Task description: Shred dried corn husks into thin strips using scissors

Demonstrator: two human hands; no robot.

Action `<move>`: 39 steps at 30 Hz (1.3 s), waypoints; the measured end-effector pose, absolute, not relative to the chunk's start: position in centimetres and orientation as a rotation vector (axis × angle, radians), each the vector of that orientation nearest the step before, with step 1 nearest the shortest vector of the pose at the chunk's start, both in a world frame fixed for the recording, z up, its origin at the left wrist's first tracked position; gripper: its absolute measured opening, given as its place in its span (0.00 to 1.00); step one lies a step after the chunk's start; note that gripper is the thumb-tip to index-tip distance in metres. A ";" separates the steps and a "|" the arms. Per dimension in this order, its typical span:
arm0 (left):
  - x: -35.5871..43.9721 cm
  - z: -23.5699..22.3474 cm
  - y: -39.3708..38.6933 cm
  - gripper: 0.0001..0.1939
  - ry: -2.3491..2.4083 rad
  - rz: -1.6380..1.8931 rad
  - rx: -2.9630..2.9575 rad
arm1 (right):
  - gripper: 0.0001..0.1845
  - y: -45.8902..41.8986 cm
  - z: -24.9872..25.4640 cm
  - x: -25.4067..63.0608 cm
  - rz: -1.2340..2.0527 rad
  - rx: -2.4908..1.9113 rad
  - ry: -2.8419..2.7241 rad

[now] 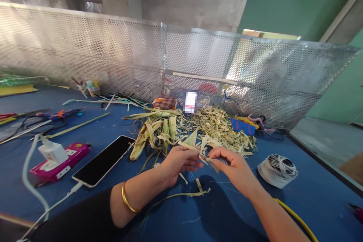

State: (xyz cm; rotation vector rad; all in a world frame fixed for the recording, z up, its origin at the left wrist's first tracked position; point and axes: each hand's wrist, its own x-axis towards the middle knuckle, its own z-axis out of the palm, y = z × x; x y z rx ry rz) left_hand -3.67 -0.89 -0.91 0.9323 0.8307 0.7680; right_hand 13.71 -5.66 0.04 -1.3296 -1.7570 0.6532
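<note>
Both my hands meet over the middle of the blue table, working one piece of dried corn husk (203,145). My left hand (181,162) is closed on the husk, with pale strips sticking up above its fingers. My right hand (228,162) pinches a lower end of the same piece between thumb and fingertips. Just beyond them lie long dry husks (153,132) and a heap of shredded husk scraps (221,124). Below my hands, a thin husk strip (187,194) rests on the table.
To the right stands a ball of white string (278,171). A black phone (104,160) on a charging cable and a pink power strip (61,164) lie at left. A perforated metal screen (113,53) borders the table's back, with a blue card (243,126) near it.
</note>
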 end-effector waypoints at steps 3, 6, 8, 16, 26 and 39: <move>-3.7 -0.9 -1.1 0.13 0.828 0.752 0.951 | 0.08 -5.7 0.1 13.7 0.628 -1.318 -1.796; -3.5 -1.0 -1.3 0.12 0.835 0.780 0.967 | 0.08 -5.7 -0.3 13.7 0.585 -1.324 -1.659; -3.3 -1.2 -1.4 0.14 0.825 0.798 0.992 | 0.08 -5.6 -0.7 13.6 0.562 -1.338 -1.522; -2.7 -1.6 -2.0 0.16 0.799 0.860 0.978 | 0.07 -5.9 -1.2 12.0 0.465 -1.389 -1.511; -2.5 -1.6 -2.2 0.18 0.792 0.874 0.947 | 0.07 -6.0 -1.4 11.8 0.408 -1.416 -1.522; -2.6 -1.8 -2.2 0.14 0.757 0.826 1.050 | 0.08 -6.0 -1.5 11.4 0.696 -1.495 -1.251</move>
